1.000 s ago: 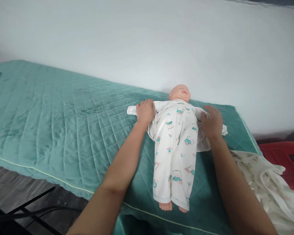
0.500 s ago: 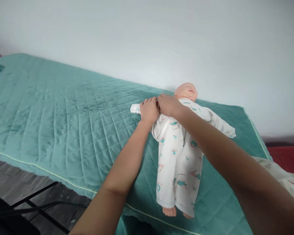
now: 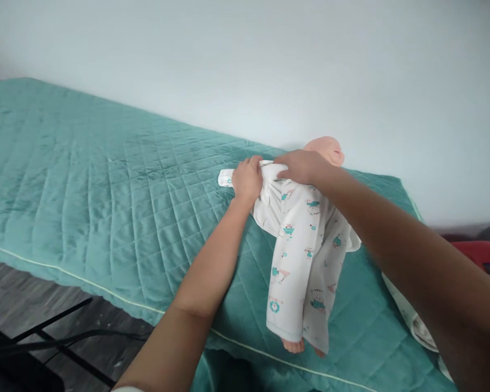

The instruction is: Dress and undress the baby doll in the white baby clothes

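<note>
A baby doll (image 3: 324, 148) lies on the green quilted cover, its head toward the wall and turned to the right. White baby clothes (image 3: 296, 256) with a printed animal pattern cover its body and legs, and its feet (image 3: 293, 345) stick out at the bottom. My left hand (image 3: 247, 179) is closed around the sleeve on the left, whose cuff (image 3: 225, 177) shows beyond my fingers. My right hand (image 3: 300, 166) grips the cloth near the doll's shoulder, its fingers bent over the fabric. The doll's arm inside that sleeve is hidden.
The green quilted cover (image 3: 106, 207) runs along a pale wall (image 3: 228, 65). Whitish cloth (image 3: 412, 316) lies at the right edge, partly behind my right forearm. A red object (image 3: 479, 258) stands beyond it. Black metal bars (image 3: 61, 321) are at lower left.
My right hand has moved right, away from my left hand, and the cloth between them is stretched. The doll has rolled toward the right, its head and legs shifting with it.
</note>
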`<control>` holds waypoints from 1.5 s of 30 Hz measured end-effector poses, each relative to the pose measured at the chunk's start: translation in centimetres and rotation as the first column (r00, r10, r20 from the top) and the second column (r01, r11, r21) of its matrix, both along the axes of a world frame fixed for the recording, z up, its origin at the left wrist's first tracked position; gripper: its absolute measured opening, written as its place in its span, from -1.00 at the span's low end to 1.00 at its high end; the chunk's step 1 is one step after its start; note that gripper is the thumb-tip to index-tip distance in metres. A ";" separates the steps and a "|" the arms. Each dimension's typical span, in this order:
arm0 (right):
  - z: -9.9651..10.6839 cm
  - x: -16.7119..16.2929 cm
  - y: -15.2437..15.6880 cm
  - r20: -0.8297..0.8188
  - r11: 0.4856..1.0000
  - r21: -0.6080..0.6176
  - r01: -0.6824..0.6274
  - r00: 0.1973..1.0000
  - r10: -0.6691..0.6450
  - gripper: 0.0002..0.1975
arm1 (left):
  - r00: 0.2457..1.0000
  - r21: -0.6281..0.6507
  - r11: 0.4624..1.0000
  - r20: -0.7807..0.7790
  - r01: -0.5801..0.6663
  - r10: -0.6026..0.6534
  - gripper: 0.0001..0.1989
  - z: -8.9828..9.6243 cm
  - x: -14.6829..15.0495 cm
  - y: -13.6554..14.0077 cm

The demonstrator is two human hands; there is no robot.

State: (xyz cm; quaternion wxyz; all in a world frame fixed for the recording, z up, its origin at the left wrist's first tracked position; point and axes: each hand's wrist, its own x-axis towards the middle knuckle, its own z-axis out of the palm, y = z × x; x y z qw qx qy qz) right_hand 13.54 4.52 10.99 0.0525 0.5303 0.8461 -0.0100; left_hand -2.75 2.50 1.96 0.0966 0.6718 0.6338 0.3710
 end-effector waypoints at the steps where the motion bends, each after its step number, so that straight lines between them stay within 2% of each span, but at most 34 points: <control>1: 0.3 0.5 -0.2 -0.013 1.000 0.012 0.021 1.000 -0.021 -0.69 | 1.000 -0.010 1.000 0.028 -0.008 0.008 -0.63 -0.2 -0.1 0.0; 6: 2.0 2.7 -1.5 -0.101 0.992 0.068 0.110 0.990 -0.103 -0.71 | 0.997 -0.072 0.997 0.062 -0.033 0.037 -0.61 -1.2 -0.7 0.0; 9: 3.2 3.3 -2.5 -0.046 0.986 0.108 0.125 0.992 -0.121 -0.71 | 1.000 -0.125 0.992 -0.004 -0.030 0.030 -0.59 -1.1 -0.7 -0.5; 13: 3.7 2.9 -3.2 -0.023 0.992 0.078 0.103 0.995 -0.102 -0.64 | 0.990 -0.158 0.983 -0.115 -0.099 0.081 -0.54 -0.2 -0.2 -1.3; 15: 3.1 2.1 -3.1 -0.017 0.995 0.059 0.076 0.997 -0.075 -0.63 | 0.975 -0.114 0.980 -0.169 -0.162 0.142 -0.51 0.3 0.1 -1.6; 17: 2.1 1.0 -2.6 -0.011 0.998 0.049 0.044 0.999 -0.044 -0.64 | 0.955 -0.024 0.984 -0.247 -0.176 0.164 -0.50 0.6 0.4 -1.7; 19: 0.9 -0.1 -1.9 -0.003 0.999 0.048 0.013 1.000 -0.012 -0.65 | 0.935 0.043 0.995 -0.341 -0.093 0.102 -0.48 0.8 0.8 -1.5; 22: -0.4 -1.4 -1.2 0.007 0.998 0.068 -0.011 1.000 0.010 -0.65 | 0.902 0.002 0.996 -0.426 0.084 -0.075 -0.51 0.7 1.5 -1.1; 25: -0.5 -1.5 -1.5 -0.064 0.995 0.093 0.021 0.998 -0.015 -0.66 | 0.892 -0.018 0.992 -0.434 0.127 -0.122 -0.59 0.4 2.0 -0.8; 27: -0.2 -0.5 -2.5 -0.218 0.986 0.143 0.088 0.974 -0.056 -0.64 | 0.891 -0.001 0.994 -0.444 0.106 -0.095 -0.61 0.4 2.0 -0.9; 29: -0.1 1.5 -4.0 -0.417 0.957 0.212 0.198 0.904 -0.095 -0.64 | 0.891 0.001 0.998 -0.449 0.068 -0.061 -0.61 0.4 1.8 -0.9; 31: -0.8 4.3 -5.5 -0.590 0.907 0.262 0.330 0.799 -0.120 -0.66 | 0.893 -0.005 0.999 -0.449 0.036 -0.034 -0.60 0.4 1.5 -1.0; 34: -3.5 9.0 -7.3 -0.727 0.799 0.284 0.529 0.663 -0.180 -0.64 | 0.894 -0.007 1.000 -0.447 -0.004 0.000 -0.59 0.5 0.9 -0.9; 36: -6.0 11.5 -8.0 -0.712 0.740 0.295 0.604 0.656 -0.252 -0.59 | 0.896 -0.010 0.999 -0.443 -0.033 0.025 -0.59 0.5 0.7 -0.7; 38: -8.3 12.8 -8.4 -0.676 0.732 0.323 0.600 0.687 -0.265 -0.56 | 0.898 -0.023 0.998 -0.439 -0.052 0.036 -0.58 0.4 0.7 -0.6; 40: -9.7 13.1 -8.7 -0.639 0.741 0.346 0.575 0.723 -0.262 -0.55 | 0.899 -0.036 0.998 -0.438 -0.046 0.026 -0.55 0.3 0.9 -0.7; 45: -9.8 13.3 -9.0 -0.578 0.737 0.315 0.598 0.737 -0.351 -0.51 | 0.918 0.015 0.999 -0.395 0.037 -0.028 -0.43 1.1 1.4 -2.3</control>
